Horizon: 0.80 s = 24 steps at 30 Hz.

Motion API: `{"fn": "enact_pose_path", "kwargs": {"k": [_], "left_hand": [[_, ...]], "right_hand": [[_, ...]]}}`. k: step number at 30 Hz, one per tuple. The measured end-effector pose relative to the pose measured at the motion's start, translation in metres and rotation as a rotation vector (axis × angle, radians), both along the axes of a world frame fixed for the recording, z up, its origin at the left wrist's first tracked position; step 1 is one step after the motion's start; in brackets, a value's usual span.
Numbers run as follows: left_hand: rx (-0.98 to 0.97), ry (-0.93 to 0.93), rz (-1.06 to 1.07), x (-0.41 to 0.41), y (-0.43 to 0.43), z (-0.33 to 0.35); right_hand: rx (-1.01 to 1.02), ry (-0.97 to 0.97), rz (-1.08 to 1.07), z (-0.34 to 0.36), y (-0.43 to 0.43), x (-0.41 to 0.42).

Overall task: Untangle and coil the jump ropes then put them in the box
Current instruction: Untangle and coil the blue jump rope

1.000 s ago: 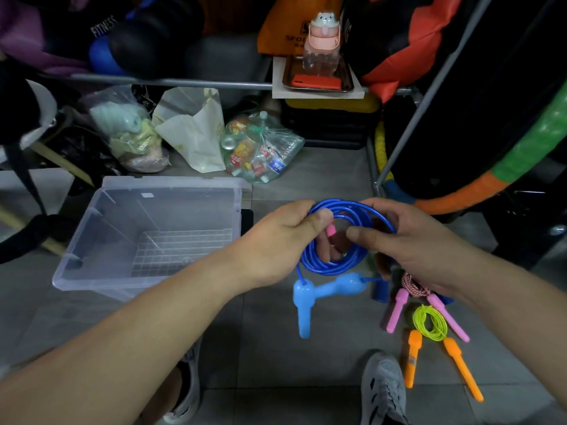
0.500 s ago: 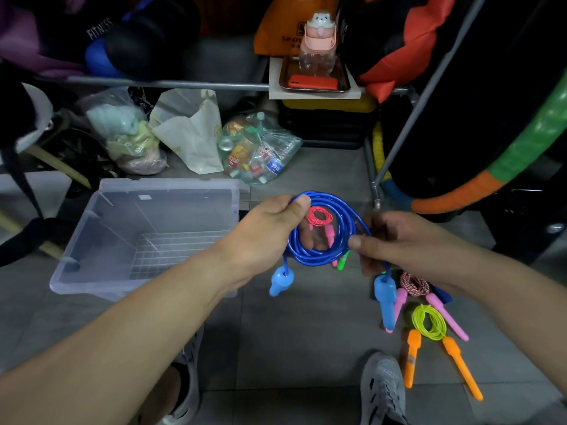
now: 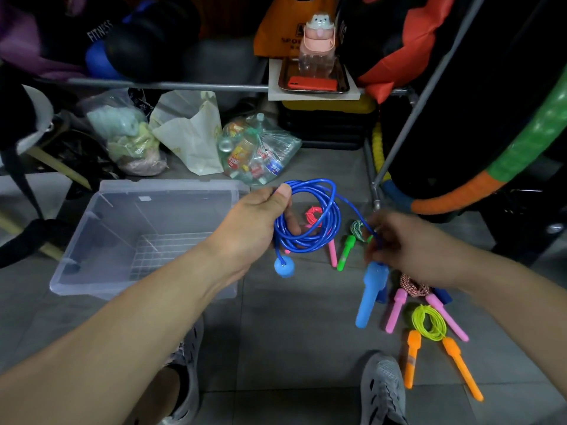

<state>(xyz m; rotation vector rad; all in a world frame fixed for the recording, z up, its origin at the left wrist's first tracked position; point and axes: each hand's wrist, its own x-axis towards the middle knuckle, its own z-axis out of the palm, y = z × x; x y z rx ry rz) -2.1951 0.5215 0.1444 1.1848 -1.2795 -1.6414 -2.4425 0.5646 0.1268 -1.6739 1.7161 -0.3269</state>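
Note:
My left hand (image 3: pixel 259 223) grips a coiled blue jump rope (image 3: pixel 310 216) above the floor; one light-blue handle (image 3: pixel 283 267) dangles below the coil. My right hand (image 3: pixel 402 246) pinches the rope's free end, and the second blue handle (image 3: pixel 369 294) hangs under it. The clear plastic box (image 3: pixel 147 240) stands on the floor to the left, with no rope visible inside. Coiled ropes lie on the floor: a red one with pink handles (image 3: pixel 314 214), a green one (image 3: pixel 348 250), a red-white one with pink handles (image 3: pixel 412 285), and a yellow-green one with orange handles (image 3: pixel 428 322).
Plastic bags (image 3: pixel 257 154) and a paper bag (image 3: pixel 190 133) lie behind the box. A metal rack pole (image 3: pixel 399 139) and a padded hoop (image 3: pixel 478 191) stand at the right. My shoes (image 3: pixel 383 391) are at the bottom, on the grey tiled floor (image 3: pixel 291 332).
My hands have drawn apart: the left kept the coil and rose slightly, the right moved right and down pulling out the free end. The second handle now hangs lower.

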Motion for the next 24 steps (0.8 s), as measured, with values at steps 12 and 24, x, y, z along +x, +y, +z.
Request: {"fn": "enact_pose_path", "kwargs": {"k": [12, 24], "left_hand": [[-0.076, -0.108, -0.441, -0.007, 0.023, -0.005], [-0.185, -0.289, -0.375, -0.011, 0.025, -0.010]], "right_hand": [[-0.243, -0.689, -0.675, 0.029, -0.028, -0.007], [-0.267, -0.720, -0.738, 0.032, -0.032, -0.002]]}}
